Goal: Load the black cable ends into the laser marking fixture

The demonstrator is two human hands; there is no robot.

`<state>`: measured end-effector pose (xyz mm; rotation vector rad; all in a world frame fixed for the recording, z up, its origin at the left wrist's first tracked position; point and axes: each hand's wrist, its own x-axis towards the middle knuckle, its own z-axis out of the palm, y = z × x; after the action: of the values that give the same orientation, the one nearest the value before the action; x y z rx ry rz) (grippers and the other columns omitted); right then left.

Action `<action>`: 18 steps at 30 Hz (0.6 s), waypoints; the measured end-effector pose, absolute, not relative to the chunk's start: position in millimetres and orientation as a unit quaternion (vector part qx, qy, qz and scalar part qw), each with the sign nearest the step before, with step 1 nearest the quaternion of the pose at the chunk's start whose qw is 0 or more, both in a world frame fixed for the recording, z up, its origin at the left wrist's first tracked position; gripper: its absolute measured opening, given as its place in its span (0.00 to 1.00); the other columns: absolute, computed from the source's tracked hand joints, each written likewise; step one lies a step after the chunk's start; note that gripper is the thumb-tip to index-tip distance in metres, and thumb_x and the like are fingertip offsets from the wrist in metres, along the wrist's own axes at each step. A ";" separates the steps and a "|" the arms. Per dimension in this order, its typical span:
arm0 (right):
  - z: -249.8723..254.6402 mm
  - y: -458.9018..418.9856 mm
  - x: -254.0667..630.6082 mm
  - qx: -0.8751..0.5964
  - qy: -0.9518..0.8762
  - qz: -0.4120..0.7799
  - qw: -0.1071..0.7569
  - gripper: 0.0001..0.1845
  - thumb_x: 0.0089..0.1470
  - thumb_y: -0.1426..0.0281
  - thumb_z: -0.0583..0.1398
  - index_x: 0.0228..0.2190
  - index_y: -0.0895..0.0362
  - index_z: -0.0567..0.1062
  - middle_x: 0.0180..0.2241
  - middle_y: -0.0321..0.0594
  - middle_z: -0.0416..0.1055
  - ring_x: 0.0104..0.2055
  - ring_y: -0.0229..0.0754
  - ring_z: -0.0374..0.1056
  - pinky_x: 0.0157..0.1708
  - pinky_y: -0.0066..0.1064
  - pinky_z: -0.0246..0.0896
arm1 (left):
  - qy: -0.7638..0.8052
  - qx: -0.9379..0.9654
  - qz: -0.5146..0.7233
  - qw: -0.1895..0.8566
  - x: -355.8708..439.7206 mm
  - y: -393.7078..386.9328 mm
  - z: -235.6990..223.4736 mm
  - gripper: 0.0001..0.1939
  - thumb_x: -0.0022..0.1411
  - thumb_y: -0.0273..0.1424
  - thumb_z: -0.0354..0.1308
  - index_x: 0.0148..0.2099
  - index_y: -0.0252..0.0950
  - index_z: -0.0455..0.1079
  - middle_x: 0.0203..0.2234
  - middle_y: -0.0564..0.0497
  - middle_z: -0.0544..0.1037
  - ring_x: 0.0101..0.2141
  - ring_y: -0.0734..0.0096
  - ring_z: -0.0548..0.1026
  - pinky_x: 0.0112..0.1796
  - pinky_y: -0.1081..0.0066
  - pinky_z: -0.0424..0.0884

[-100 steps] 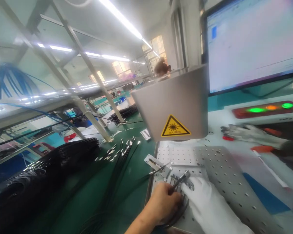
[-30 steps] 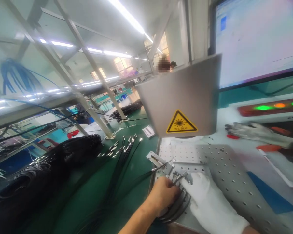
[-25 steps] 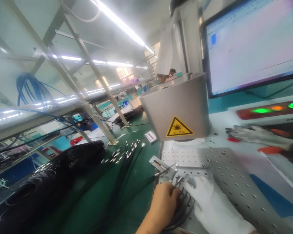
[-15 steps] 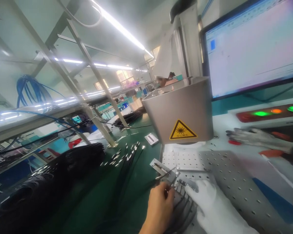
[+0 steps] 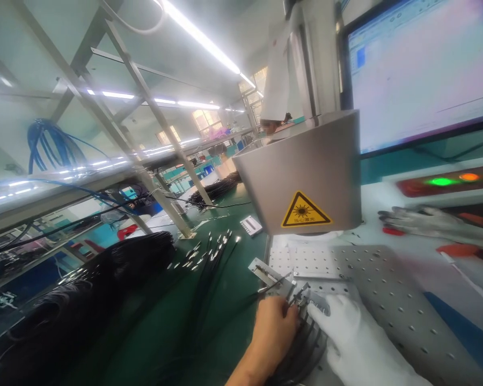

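Observation:
My bare left hand is closed in a pinch at a slotted metal fixture, with a thin black cable at its fingertips. My right hand, in a white glove, curls its fingers at the fixture's right end, close beside my left fingers. Several black cables run from the fixture down between the two hands. The fixture lies on a perforated metal plate. My fingers cover part of the fixture and the cable ends.
A metal housing with a laser warning sign stands over the plate. Loose cables with metal tips and a thick black cable bundle lie left on the green table. A glove, lit buttons and a monitor are right.
My left hand has shifted slightly right along the fixture, towards my gloved hand. A cable end shows more plainly above its fingers. The gloved hand stays at the fixture; the view has shifted a little.

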<state>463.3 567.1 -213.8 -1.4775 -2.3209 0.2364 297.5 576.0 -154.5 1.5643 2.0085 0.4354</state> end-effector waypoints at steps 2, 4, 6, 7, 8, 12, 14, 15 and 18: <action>-211.1 566.6 463.1 -0.517 -0.830 0.074 0.197 0.30 0.45 0.76 0.57 0.52 0.50 0.74 0.46 0.49 0.65 0.50 0.53 0.60 0.48 0.40 0.57 | 0.754 0.590 0.149 0.247 300.3 577.1 -154.4 0.19 0.59 0.30 0.54 0.19 0.36 0.52 0.15 0.58 0.56 0.22 0.78 0.52 0.27 0.70 0.44; -209.0 565.9 462.8 -0.512 -0.832 0.069 0.203 0.29 0.44 0.76 0.57 0.51 0.51 0.74 0.46 0.49 0.65 0.50 0.53 0.59 0.48 0.40 0.56 | 0.759 0.595 0.135 0.226 301.5 577.8 -156.2 0.19 0.59 0.31 0.53 0.19 0.36 0.52 0.15 0.58 0.56 0.21 0.78 0.51 0.28 0.69 0.44; -209.1 565.5 462.8 -0.509 -0.833 0.067 0.207 0.29 0.45 0.75 0.57 0.51 0.52 0.74 0.45 0.49 0.65 0.49 0.52 0.59 0.48 0.39 0.55 | 0.758 0.601 0.126 0.220 301.6 578.5 -158.8 0.18 0.58 0.32 0.53 0.19 0.37 0.53 0.15 0.57 0.57 0.21 0.77 0.50 0.28 0.69 0.44; -210.0 565.5 463.0 -0.510 -0.832 0.065 0.208 0.29 0.45 0.75 0.57 0.51 0.53 0.74 0.45 0.49 0.66 0.48 0.51 0.59 0.48 0.39 0.55 | 0.756 0.603 0.123 0.222 301.3 579.0 -159.9 0.18 0.58 0.32 0.53 0.19 0.37 0.53 0.15 0.57 0.57 0.21 0.77 0.50 0.28 0.69 0.44; -211.3 565.8 463.4 -0.511 -0.831 0.064 0.208 0.29 0.45 0.75 0.57 0.51 0.53 0.74 0.44 0.49 0.66 0.48 0.51 0.59 0.48 0.38 0.55 | 0.754 0.605 0.121 0.227 300.8 579.7 -160.7 0.18 0.57 0.33 0.53 0.19 0.37 0.53 0.15 0.57 0.57 0.21 0.77 0.50 0.28 0.69 0.44; -214.2 571.5 465.5 -0.509 -0.836 0.065 0.196 0.28 0.46 0.75 0.56 0.51 0.52 0.74 0.44 0.49 0.66 0.47 0.53 0.59 0.47 0.41 0.54 | 0.745 0.604 0.105 0.261 298.2 584.2 -160.3 0.16 0.54 0.31 0.54 0.19 0.37 0.52 0.15 0.58 0.57 0.21 0.77 0.52 0.27 0.69 0.45; -210.9 576.4 464.2 -0.503 -0.840 0.077 0.187 0.26 0.48 0.74 0.56 0.50 0.51 0.75 0.43 0.49 0.66 0.47 0.54 0.59 0.46 0.43 0.53 | 0.742 0.606 0.100 0.270 297.7 586.8 -159.2 0.16 0.53 0.30 0.54 0.19 0.37 0.51 0.15 0.58 0.56 0.21 0.77 0.53 0.27 0.70 0.46; -208.1 579.0 462.3 -0.500 -0.843 0.083 0.179 0.25 0.49 0.73 0.56 0.50 0.50 0.75 0.43 0.49 0.67 0.47 0.55 0.59 0.47 0.45 0.53 | 0.741 0.608 0.097 0.270 297.9 588.0 -158.6 0.17 0.53 0.29 0.54 0.18 0.37 0.50 0.14 0.58 0.56 0.21 0.78 0.53 0.26 0.70 0.47; -199.7 585.7 451.9 -0.513 -0.845 0.092 0.121 0.23 0.51 0.72 0.57 0.49 0.52 0.75 0.45 0.51 0.68 0.48 0.59 0.60 0.48 0.50 0.51 | 0.736 0.610 0.098 0.275 298.5 589.4 -156.8 0.17 0.53 0.28 0.53 0.18 0.37 0.50 0.14 0.59 0.55 0.21 0.79 0.53 0.25 0.70 0.46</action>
<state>451.9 585.7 -199.7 -1.4982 -2.4672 0.2674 298.5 589.4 -156.8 1.6408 1.9790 0.2625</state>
